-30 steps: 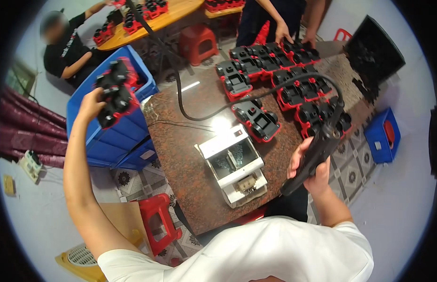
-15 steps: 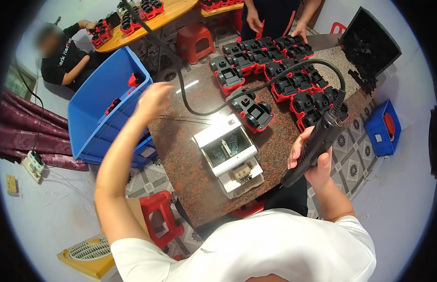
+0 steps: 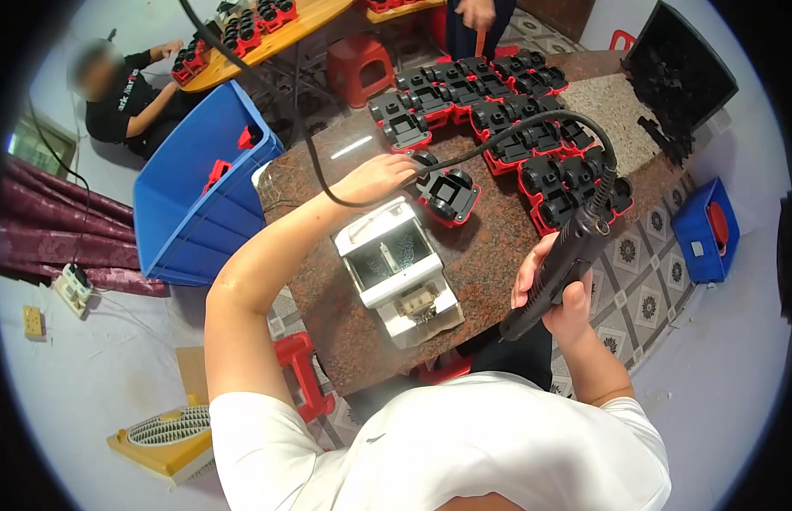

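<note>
In my right hand (image 3: 573, 313) is a black electric screwdriver (image 3: 556, 277), my fingers wrapped round its body and its tip slanting down to the left over the table's near edge. A curved cable runs from its upper end. My left hand (image 3: 379, 177) reaches across the table, fingers closed at the left end of a black and red toy car chassis (image 3: 449, 194) lying wheels up; the fingertips are partly hidden. Just below that hand stands a white screw feeder (image 3: 404, 285) with small screws in its tray.
Several more toy car chassis (image 3: 506, 119) stand grouped at the table's (image 3: 328, 298) far right. A black bin (image 3: 687, 64) with dark parts lies tipped there. On the left is a large blue crate (image 3: 191, 230); a small blue bin (image 3: 706, 238) is on the floor. Two people are beyond.
My left hand has moved right from beside the blue crate to the single toy car chassis. The right hand still holds the screwdriver. The person across the table has drawn their hands back.
</note>
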Demonstrator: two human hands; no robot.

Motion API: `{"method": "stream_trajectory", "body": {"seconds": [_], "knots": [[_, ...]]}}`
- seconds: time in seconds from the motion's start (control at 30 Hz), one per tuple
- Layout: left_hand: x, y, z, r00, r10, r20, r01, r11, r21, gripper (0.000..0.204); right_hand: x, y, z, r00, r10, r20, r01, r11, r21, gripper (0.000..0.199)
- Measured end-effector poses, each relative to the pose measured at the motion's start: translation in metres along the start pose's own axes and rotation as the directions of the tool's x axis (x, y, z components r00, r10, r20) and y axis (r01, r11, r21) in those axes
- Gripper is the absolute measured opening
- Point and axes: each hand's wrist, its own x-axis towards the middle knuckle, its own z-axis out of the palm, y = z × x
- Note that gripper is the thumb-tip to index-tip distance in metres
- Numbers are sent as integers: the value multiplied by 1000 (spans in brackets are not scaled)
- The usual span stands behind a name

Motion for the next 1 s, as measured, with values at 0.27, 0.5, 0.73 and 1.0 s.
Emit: {"method": "stream_trajectory", "body": {"seconds": [0.27, 0.5, 0.73, 1.0], "knots": [[-73, 4, -45, 974, -210, -91, 218, 972, 92, 29, 16, 7, 10, 1000, -18, 24, 17, 1000, 9, 71], [-195, -9, -134, 781, -571, -254, 624, 727, 285, 40, 24, 19, 8, 1000, -3, 31, 2, 999, 44, 70], [-240, -96, -119, 625, -642, -445, 779, 477, 406, 41, 35, 10, 13, 997, -54, 53, 48, 993, 109, 70], [-1, -61, -6, 926, -198, -321, 255, 956, 145, 58, 35, 6, 15, 1000, -13, -8, 13, 996, 87, 72]]}}
